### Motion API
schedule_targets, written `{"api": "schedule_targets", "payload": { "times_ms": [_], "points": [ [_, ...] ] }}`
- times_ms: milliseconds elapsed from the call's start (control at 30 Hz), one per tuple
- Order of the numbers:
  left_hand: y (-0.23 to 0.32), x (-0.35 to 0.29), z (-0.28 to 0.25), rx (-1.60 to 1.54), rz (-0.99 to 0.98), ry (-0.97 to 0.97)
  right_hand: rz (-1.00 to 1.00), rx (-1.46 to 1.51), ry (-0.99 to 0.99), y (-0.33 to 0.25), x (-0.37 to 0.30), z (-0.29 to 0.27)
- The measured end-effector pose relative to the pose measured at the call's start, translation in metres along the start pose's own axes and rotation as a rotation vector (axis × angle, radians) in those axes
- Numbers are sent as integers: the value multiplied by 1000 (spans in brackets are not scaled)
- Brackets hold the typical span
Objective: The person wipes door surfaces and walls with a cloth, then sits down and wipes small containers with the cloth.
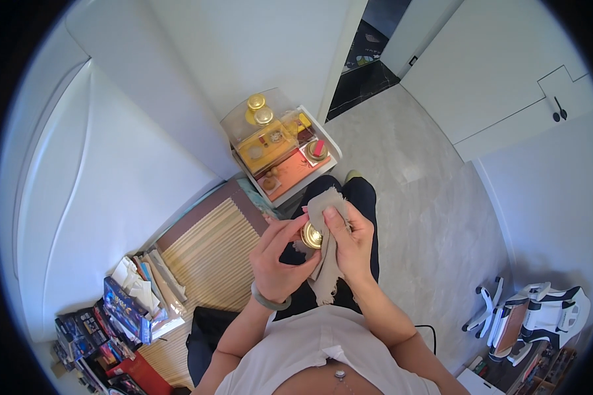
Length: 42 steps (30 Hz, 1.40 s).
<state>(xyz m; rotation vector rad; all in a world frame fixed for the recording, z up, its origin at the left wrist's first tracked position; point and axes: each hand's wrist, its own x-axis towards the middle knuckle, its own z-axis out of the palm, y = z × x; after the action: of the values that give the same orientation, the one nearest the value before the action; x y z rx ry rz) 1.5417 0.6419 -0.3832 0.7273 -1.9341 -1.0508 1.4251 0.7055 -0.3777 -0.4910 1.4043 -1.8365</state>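
Observation:
A small round gold-coloured metal cup or dish [311, 236] is held above my lap. The fingers and thumb of my left hand [275, 257] curve round its left side. In my right hand [354, 249] is a beige cloth [321, 203] with frayed edges, pinched under the thumb. The cloth lies against the right side of the gold piece and hangs down below it. The cloth hides part of the piece, so its full shape cannot be made out.
Ahead stands a small white cabinet [338, 148] with a clear box, gold-coloured vessels [263, 116] and an orange mat [300, 172]. On the left, a bed with a woven mat [211, 247] bears stacked books [122, 306]. A white-and-black chair [552, 313] stands right.

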Motion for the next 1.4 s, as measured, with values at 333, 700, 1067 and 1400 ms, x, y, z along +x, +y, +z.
{"api": "schedule_targets", "payload": {
  "times_ms": [333, 700, 1067, 1400],
  "points": [
    [4, -11, -4, 16, 85, -80, -576, -654, -221, -8, -21, -9],
    [5, -4, 2, -196, -196, -23, -166, -81, -26, -9, -13, -17],
    [4, -4, 7, -218, -148, -125, 27, 158, -95, -5, -10, -16],
    [10, -5, 8, -582, -327, -193, 48, 126, -58, -10, -7, -30]
  ]
}}
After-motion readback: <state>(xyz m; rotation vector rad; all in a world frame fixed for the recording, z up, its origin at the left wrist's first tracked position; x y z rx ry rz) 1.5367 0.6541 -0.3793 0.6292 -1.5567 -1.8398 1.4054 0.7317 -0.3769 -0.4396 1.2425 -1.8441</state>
